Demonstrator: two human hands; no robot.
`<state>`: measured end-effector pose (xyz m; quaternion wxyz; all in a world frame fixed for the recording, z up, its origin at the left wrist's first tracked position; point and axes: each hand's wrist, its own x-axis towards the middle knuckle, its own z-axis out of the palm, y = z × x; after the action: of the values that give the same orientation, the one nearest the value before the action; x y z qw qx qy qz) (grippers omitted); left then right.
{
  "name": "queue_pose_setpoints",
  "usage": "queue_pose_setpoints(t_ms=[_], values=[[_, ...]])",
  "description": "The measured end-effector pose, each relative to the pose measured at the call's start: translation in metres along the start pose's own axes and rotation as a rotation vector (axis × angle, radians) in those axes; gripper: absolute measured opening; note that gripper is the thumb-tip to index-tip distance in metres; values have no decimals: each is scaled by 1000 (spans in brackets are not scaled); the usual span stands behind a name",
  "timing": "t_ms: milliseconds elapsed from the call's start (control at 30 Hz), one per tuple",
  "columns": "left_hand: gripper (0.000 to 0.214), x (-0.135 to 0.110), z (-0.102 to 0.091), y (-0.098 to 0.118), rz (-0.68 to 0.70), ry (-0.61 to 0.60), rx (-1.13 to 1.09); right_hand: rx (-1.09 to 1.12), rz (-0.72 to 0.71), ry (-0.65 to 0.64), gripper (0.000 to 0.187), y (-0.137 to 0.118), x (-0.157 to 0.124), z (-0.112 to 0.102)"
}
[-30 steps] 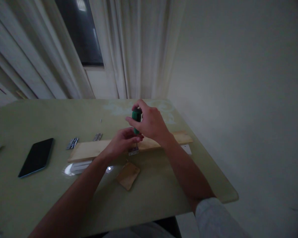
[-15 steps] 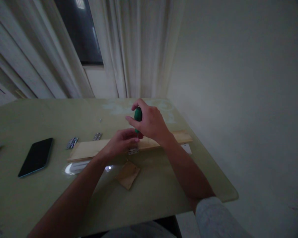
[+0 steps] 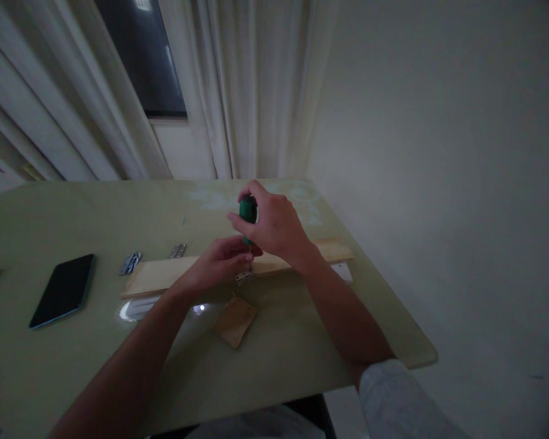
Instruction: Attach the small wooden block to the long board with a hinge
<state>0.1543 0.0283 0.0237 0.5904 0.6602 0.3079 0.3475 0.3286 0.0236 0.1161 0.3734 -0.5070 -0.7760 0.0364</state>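
My right hand (image 3: 279,222) is wrapped round the green handle of a screwdriver (image 3: 247,210), held upright with its thin shaft pointing down. Below it, my left hand (image 3: 219,259) has thumb and fingers closed about the lower end of the shaft; whatever is pinched there is too small to make out. Both hands are over a long pale wooden board (image 3: 160,275) lying across the table. Beneath the screwdriver tip, a metal hinge (image 3: 244,278) sits at the board's near edge, partly hidden by my left hand.
Behind the board lie a hinge (image 3: 178,250) and a small pile of hinges (image 3: 130,263). A small screw-like piece (image 3: 182,220) rests farther back. A square wooden piece (image 3: 235,320) is in front, a dark tablet (image 3: 64,289) at left. A wall (image 3: 439,183) borders the table's right side.
The screwdriver handle has tilted slightly and shifted a little left, with my right fingers turning round it. My left hand stays at the shaft. The whole view has moved slightly.
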Motion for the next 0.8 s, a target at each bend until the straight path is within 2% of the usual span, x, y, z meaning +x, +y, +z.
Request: queue_pose_setpoints(t_ms=[167,300,400,500,633,800], values=[[26,5,-2,2,21,68,136,-14,23,-16,31,-2,0,-1],[27,13,1,-10,8,186,93,-8,36,-15,34,-2,0,-2],[36,11,1,-12,6,113,26,-15,25,-3,32,0,0,-2],[31,5,-1,-4,37,36,53,-26,17,12,30,1,0,0],[21,4,-1,4,62,95,104,-23,37,1,29,1,0,0],[17,14,3,-4,63,200,61,-5,69,8,30,1,2,-2]])
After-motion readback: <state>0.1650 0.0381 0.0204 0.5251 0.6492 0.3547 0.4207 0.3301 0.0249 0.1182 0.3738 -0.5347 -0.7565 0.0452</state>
